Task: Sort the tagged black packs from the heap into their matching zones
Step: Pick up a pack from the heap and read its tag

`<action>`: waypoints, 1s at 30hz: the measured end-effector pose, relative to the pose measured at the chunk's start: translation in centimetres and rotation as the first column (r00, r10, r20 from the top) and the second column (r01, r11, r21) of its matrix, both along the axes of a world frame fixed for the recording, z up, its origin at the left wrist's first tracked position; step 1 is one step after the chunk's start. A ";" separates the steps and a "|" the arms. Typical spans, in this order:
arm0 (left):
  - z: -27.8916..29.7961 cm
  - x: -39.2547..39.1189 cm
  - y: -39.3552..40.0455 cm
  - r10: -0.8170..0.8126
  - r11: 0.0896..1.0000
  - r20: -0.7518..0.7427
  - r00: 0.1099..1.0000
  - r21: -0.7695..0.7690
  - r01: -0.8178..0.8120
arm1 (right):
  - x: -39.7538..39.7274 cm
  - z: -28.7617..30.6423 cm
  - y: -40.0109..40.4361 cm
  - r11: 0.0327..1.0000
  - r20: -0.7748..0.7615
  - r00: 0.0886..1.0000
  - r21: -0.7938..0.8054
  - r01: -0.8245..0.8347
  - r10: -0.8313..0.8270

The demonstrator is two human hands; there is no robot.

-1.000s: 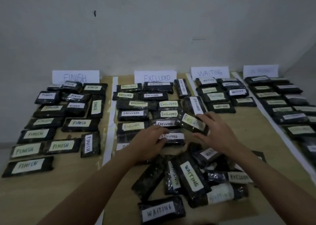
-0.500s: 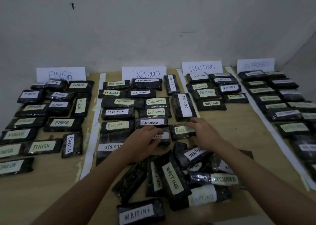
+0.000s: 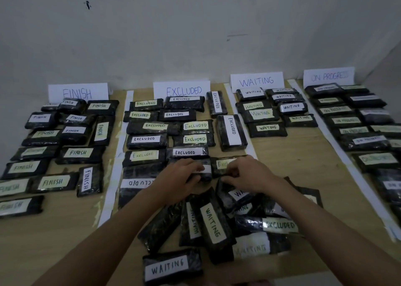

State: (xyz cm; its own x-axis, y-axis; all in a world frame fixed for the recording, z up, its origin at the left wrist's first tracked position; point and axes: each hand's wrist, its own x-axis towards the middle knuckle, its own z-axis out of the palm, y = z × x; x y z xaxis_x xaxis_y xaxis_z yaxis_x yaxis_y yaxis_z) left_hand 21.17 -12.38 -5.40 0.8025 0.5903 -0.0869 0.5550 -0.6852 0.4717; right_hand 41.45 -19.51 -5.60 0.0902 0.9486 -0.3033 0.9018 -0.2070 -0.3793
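Head view: both hands sit at the near end of the EXCLUDED zone [image 3: 181,89]. Left hand [image 3: 180,175] curls over a white-tagged pack [image 3: 206,170], right hand [image 3: 245,172] pinches its neighbour [image 3: 223,165] (likely squaring the row); the heap [image 3: 214,225] lies nearer.

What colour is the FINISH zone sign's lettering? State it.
Blue, on a white card: the FINISH sign, in the head view.
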 end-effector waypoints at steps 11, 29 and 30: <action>0.0 0.3 -0.3 -0.007 1.000 0.029 1.000 -0.005 0.007 | 0.0 0.9 0.4 0.948 -0.352 0.889 -0.228 0.221 -0.292; 3.8 2.4 0.7 0.223 0.782 0.310 0.924 -0.623 0.020 | 4.7 4.9 -1.3 0.918 -0.956 0.288 0.060 0.392 -0.061; 4.0 2.4 0.8 0.226 0.770 0.313 0.922 -0.637 0.027 | 4.6 5.0 -1.2 0.915 -0.966 0.254 0.056 0.399 -0.051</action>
State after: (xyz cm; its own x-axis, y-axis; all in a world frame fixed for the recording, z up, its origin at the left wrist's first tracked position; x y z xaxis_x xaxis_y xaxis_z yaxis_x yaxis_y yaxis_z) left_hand 23.52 -11.56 -1.37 0.7898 0.5844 -0.1866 0.3118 -0.1205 0.9425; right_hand 46.08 -20.75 -0.59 0.1339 0.9848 -0.1104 -0.1876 -0.0842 -0.9786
